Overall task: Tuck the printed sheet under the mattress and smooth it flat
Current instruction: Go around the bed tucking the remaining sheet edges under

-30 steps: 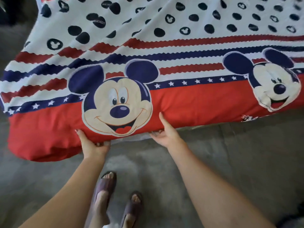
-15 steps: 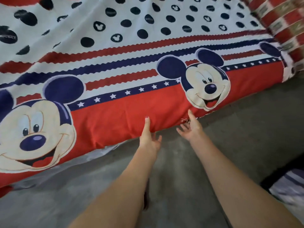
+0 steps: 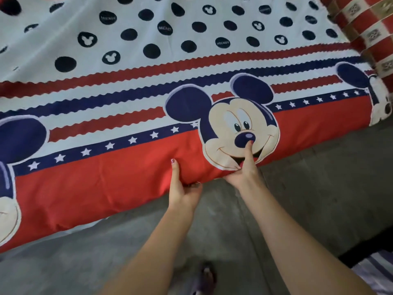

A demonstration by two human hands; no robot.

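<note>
The printed sheet [image 3: 131, 116], white with navy dots, red and navy stripes, cartoon mouse faces and a red border, covers a low mattress whose side faces me. My left hand [image 3: 180, 188] grips the red lower edge, thumb up on the side, fingers curled underneath and hidden. My right hand [image 3: 244, 171] holds the edge just to the right, its thumb pressed up against a mouse face, fingers out of sight under the mattress.
Grey concrete floor [image 3: 308, 188] runs along the mattress's near side. A red and cream patterned cloth [image 3: 370, 30] lies at the top right corner. A striped fabric [image 3: 376, 271] shows at the bottom right. My sandalled foot [image 3: 207, 275] is below my arms.
Both hands have shifted right along the mattress edge, from the first mouse face to the second one. Their fingers have gone from reaching the edge to curling under it.
</note>
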